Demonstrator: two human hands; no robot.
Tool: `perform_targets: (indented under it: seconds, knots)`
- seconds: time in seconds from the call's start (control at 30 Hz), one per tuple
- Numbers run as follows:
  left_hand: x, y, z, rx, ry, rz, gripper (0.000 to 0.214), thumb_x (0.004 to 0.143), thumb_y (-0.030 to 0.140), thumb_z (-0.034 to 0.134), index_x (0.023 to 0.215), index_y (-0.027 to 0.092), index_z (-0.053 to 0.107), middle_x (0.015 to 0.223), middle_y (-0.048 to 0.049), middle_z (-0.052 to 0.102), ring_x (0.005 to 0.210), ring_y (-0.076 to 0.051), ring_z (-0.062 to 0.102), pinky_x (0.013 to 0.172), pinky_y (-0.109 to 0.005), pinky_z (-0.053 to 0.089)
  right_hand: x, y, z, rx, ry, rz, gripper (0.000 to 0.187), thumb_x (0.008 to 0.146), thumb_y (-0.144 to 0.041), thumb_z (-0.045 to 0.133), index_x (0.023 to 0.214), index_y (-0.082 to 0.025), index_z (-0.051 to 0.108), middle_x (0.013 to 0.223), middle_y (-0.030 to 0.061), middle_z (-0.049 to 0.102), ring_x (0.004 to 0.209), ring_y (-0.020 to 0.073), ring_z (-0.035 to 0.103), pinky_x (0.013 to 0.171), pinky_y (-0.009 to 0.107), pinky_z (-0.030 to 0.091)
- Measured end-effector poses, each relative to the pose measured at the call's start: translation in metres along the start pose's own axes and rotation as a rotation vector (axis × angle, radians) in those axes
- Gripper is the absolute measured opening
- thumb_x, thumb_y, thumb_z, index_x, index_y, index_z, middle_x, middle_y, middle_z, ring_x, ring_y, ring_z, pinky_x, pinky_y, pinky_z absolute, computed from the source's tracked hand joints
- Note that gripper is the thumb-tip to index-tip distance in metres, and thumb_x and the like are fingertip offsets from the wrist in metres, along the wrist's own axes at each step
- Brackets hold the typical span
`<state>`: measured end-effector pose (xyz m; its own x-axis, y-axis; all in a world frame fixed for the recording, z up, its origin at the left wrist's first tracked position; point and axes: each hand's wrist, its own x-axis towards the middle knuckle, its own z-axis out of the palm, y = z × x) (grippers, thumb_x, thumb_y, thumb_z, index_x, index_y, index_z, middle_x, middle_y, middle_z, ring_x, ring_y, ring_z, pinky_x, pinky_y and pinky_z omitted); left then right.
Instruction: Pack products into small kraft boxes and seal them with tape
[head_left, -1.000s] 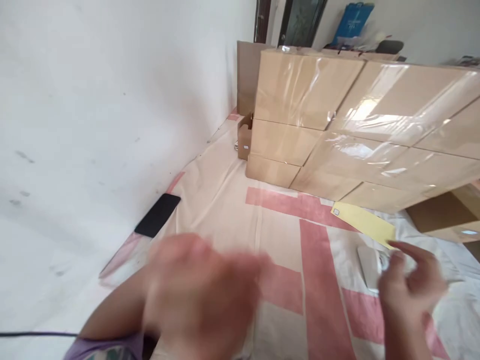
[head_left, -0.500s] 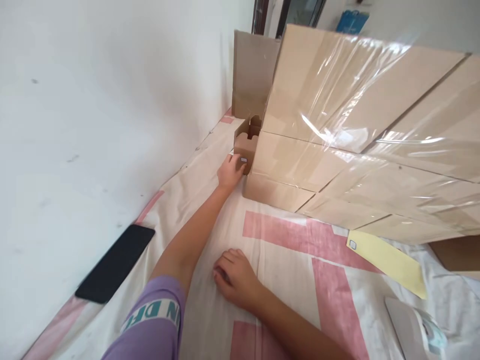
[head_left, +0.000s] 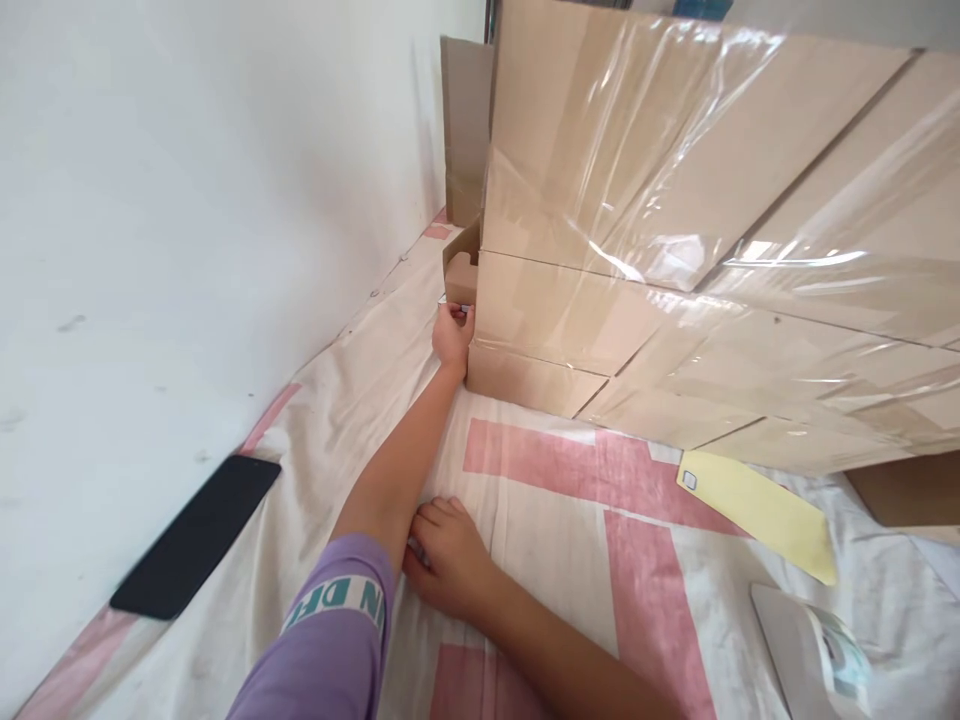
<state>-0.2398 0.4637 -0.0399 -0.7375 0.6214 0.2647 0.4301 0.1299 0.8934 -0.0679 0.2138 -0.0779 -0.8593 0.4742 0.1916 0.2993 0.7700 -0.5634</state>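
Note:
My left hand (head_left: 452, 342) reaches forward to the narrow gap between the wall and a large carton. Its fingertips are closed on a small white rectangular piece (head_left: 465, 309) with a dark edge, too small to identify further. Just beyond the fingers stands a small open-topped brown cardboard box (head_left: 460, 282), partly hidden by the large taped carton (head_left: 555, 300). My right hand (head_left: 450, 560) rests on the cloth beside the left forearm, fingers curled in, with nothing visible in them.
A black phone (head_left: 196, 535) lies at the wall's foot. To the right are a yellow card (head_left: 761, 515) bearing a small pale piece and a white object (head_left: 806, 650) with a printed label. The red-and-white cloth (head_left: 525, 500) is wrinkled. A cardboard panel (head_left: 466, 130) stands behind.
My left hand's fingertips have closed in front of the small box, around the small white piece. The view has shifted, so the surroundings sit slightly further left. My right hand stays curled.

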Motion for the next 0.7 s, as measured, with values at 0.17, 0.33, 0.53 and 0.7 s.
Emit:
perform_targets:
  seconds: [0.17, 0.33, 0.53, 0.7]
  knots:
    - [-0.001, 0.005, -0.002, 0.028, 0.007, -0.048, 0.019, 0.094, 0.037, 0.056, 0.103, 0.022, 0.062, 0.11, -0.0119, 0.074, 0.102, -0.026, 0.07, 0.087, -0.036, 0.05, 0.001, 0.0, 0.001, -0.013, 0.004, 0.001, 0.008, 0.089, -0.024, 0.059, 0.083, -0.019, 0.059, 0.083, 0.0044, 0.067, 0.08, 0.0193, 0.057, 0.075, 0.034, 0.034]
    - [0.0, 0.011, -0.008, 0.079, 0.01, -0.078, 0.012, 0.091, 0.03, 0.059, 0.101, 0.024, 0.063, 0.103, -0.0092, 0.074, 0.104, -0.027, 0.07, 0.086, -0.035, 0.049, 0.003, -0.001, 0.0, -0.025, 0.008, 0.006, 0.008, 0.089, -0.024, 0.059, 0.085, -0.018, 0.061, 0.083, 0.0048, 0.069, 0.079, 0.0195, 0.058, 0.075, 0.035, 0.034]
    - [0.002, 0.02, -0.004, 0.115, -0.005, -0.091, 0.01, 0.092, 0.03, 0.063, 0.092, 0.021, 0.066, 0.093, -0.0073, 0.072, 0.089, -0.023, 0.068, 0.083, -0.037, 0.052, 0.004, -0.002, 0.0, -0.02, 0.007, -0.012, 0.009, 0.09, -0.026, 0.06, 0.091, -0.018, 0.065, 0.085, 0.0052, 0.07, 0.08, 0.0201, 0.058, 0.076, 0.035, 0.034]
    - [-0.001, 0.031, -0.028, 0.107, 0.106, -0.046, 0.017, 0.091, 0.033, 0.061, 0.078, 0.021, 0.062, 0.079, -0.0041, 0.066, 0.08, -0.02, 0.064, 0.079, -0.036, 0.053, 0.005, -0.001, 0.0, -0.061, -0.018, -0.016, 0.012, 0.091, -0.028, 0.062, 0.09, -0.017, 0.068, 0.085, 0.006, 0.07, 0.08, 0.0207, 0.059, 0.075, 0.037, 0.036]
